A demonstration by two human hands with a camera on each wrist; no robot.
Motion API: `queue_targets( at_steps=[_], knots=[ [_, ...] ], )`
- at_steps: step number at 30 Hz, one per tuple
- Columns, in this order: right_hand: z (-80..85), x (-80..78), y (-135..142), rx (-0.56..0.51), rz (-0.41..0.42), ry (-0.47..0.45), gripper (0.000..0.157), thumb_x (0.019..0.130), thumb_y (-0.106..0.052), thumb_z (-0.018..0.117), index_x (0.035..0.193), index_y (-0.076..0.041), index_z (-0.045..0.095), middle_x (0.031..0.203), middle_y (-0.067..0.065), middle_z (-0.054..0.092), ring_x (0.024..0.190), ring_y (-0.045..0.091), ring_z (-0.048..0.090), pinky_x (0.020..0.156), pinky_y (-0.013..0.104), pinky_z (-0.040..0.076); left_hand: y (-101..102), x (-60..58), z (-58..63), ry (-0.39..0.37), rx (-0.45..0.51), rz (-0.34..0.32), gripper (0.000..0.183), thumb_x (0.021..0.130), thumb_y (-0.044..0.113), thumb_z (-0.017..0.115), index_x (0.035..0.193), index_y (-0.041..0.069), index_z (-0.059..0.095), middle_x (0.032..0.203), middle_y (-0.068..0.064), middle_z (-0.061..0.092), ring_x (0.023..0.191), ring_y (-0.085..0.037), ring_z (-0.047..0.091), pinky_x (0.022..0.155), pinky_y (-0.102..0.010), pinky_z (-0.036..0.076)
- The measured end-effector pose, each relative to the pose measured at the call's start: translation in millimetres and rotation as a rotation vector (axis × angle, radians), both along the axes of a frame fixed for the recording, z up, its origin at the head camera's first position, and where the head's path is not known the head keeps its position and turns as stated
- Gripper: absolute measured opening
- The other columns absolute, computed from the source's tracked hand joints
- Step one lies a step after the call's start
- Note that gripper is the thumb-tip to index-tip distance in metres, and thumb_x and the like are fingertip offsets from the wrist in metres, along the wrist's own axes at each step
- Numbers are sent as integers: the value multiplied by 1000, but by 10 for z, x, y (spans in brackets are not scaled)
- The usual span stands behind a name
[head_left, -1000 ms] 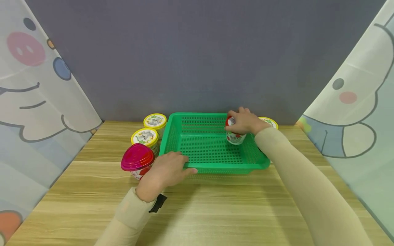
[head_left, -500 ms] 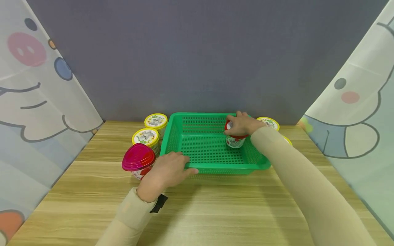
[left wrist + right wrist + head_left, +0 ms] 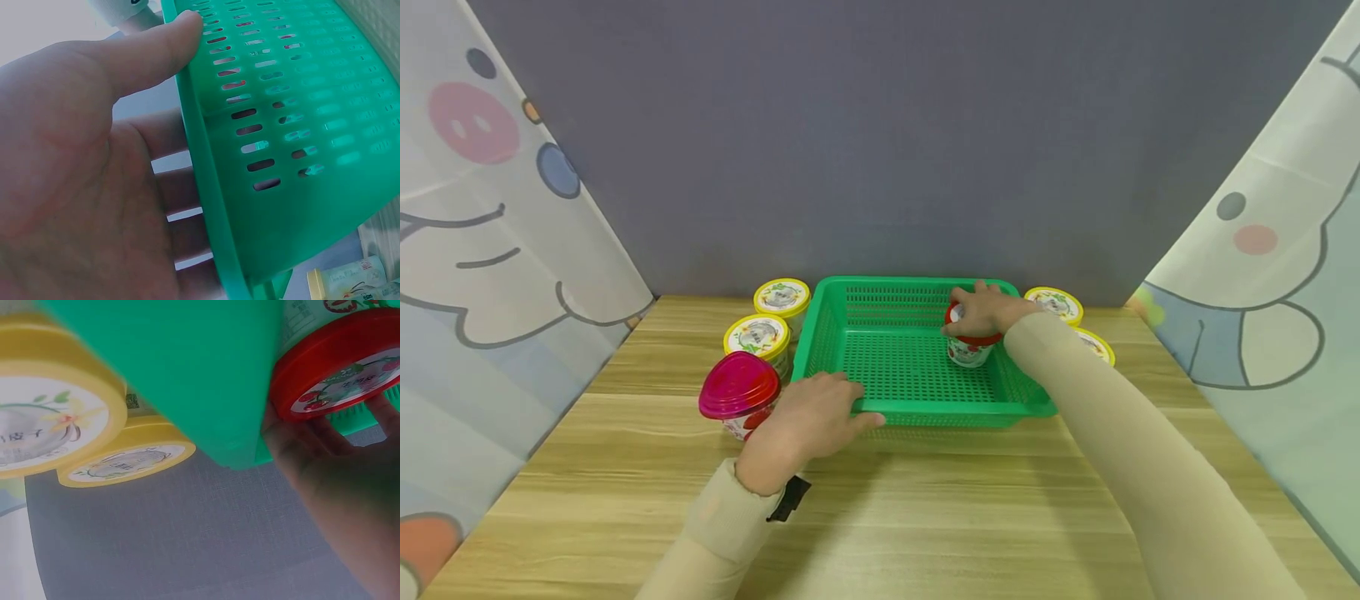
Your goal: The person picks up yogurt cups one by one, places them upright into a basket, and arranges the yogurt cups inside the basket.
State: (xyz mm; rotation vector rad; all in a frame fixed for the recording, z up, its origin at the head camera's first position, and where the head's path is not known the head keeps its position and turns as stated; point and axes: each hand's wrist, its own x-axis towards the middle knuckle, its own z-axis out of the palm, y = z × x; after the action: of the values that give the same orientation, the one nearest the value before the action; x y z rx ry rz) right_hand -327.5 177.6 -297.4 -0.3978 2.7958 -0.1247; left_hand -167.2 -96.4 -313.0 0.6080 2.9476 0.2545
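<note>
In the head view, my right hand (image 3: 985, 310) grips a white tub with a red lid (image 3: 967, 352) by its top, inside the right part of a green plastic basket (image 3: 940, 407). The right wrist view shows fingers at the edge of that red lid (image 3: 359, 378); whether the tub touches the basket floor I cannot tell. My left hand (image 3: 812, 417) holds the basket's rim at the front left corner. Seen from the left wrist, the thumb lies against the slotted wall (image 3: 300, 212) and the other fingers pass behind the rim.
Left of the basket stand two yellow-lidded tubs (image 3: 756, 335) and a tub with a pink heart-like lid (image 3: 740, 385), close by my left hand. Two more yellow-lidded tubs (image 3: 1054, 305) are on the right, partly behind my forearm. A grey panel (image 3: 880, 150) rises behind.
My right hand has moved slightly toward me and left, with the red-lidded tub lower in the basket. The left hand keeps its hold on the rim.
</note>
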Motion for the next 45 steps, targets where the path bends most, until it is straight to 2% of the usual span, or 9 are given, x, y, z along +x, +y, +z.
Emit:
queue_targets(
  at_steps=[7,15,18,23,27,30,36,45],
  knots=[
    [10,13,-4,18,-14,-8,84,94,-68,54,156,-16,33,155,27,25,142,49,26,100,70,39,5,4,-1,6,-3,-2,54,96,51,66,132,10,69,130,-9,66,121,-32,60,96,-52,52],
    [56,29,11,12,-23,-7,82,93,-70,52,155,-19,35,155,23,30,140,47,32,101,66,40,4,13,14,-2,1,3,54,96,50,66,131,11,69,131,-9,65,121,-31,60,96,-52,52],
    [90,57,20,0,-16,0,82,95,-69,51,156,-18,35,157,25,28,140,50,33,103,65,40,3,14,17,-3,2,4,54,96,50,66,131,10,69,131,-9,65,122,-32,60,96,-52,52],
    [147,104,49,-32,4,6,85,97,-67,48,160,-15,29,163,28,16,146,55,20,110,70,30,-2,7,16,-11,-1,7,54,96,51,65,132,11,68,133,-9,64,123,-32,59,98,-52,51],
    [179,146,89,-63,7,8,90,96,-71,45,163,-16,22,166,26,7,151,52,5,114,72,19,-5,1,13,-11,3,3,55,96,51,65,133,10,68,132,-9,65,123,-32,59,98,-52,51],
    [190,188,129,-83,24,16,92,96,-73,43,164,-17,17,167,26,2,151,51,0,115,72,13,-6,0,7,-14,5,4,55,96,51,65,133,10,68,133,-10,64,124,-32,58,98,-53,51],
    [209,316,203,-127,44,66,89,98,-70,41,165,-19,12,167,25,-1,152,51,-3,117,71,7,-11,-2,6,-17,7,1,55,96,51,65,133,10,67,133,-10,64,124,-33,58,98,-54,51],
    [272,508,323,-188,61,154,87,99,-66,44,165,-18,13,167,27,1,152,50,-1,119,67,3,-13,-5,3,-17,14,5,55,96,50,65,133,10,67,133,-10,64,124,-33,58,99,-53,50]
  ],
)
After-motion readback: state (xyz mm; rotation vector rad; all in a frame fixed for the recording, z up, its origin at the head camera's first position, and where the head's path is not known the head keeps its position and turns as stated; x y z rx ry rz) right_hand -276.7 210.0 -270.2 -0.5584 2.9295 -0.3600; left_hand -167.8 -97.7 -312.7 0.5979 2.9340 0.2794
